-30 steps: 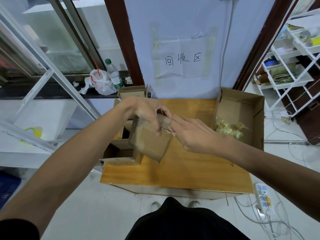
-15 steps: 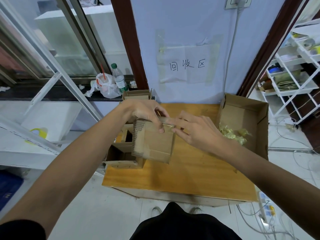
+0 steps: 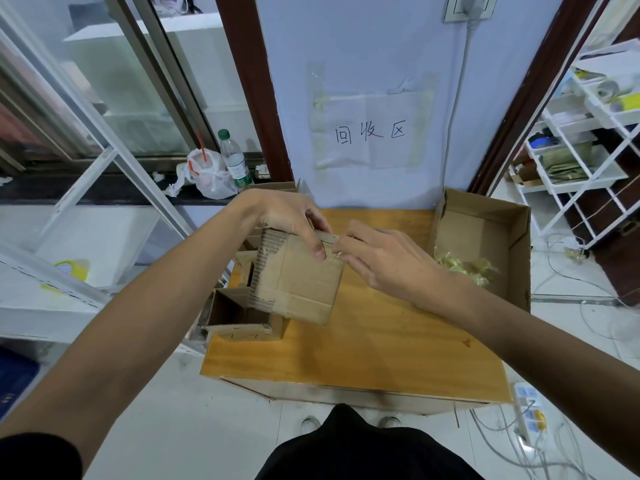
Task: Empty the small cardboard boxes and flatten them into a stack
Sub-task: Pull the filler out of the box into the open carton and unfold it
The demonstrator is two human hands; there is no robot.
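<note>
A small brown cardboard box [image 3: 298,285] hangs above the left half of the wooden table [image 3: 363,348]. My left hand [image 3: 287,216] grips its top edge from above, thumb pressed on the front face. My right hand [image 3: 377,261] pinches the box's upper right corner, where a bit of clear tape shows. Under and behind it on the table's left side stand several more small boxes; the nearest one [image 3: 239,317] is open and looks empty. Another small box [image 3: 273,187] stands at the back by the wall.
A large open cardboard box [image 3: 485,244] on the table's right holds yellow wrapped pieces [image 3: 464,268]. Behind are a wall with a paper sign, a bottle and bag on a sill at left, white shelving at right. Cables and a power strip [image 3: 530,414] lie on the floor.
The held box has turned from tilted to nearly upright and square to me. Both hands stay on its top edge; the camera view has tipped slightly upward.
</note>
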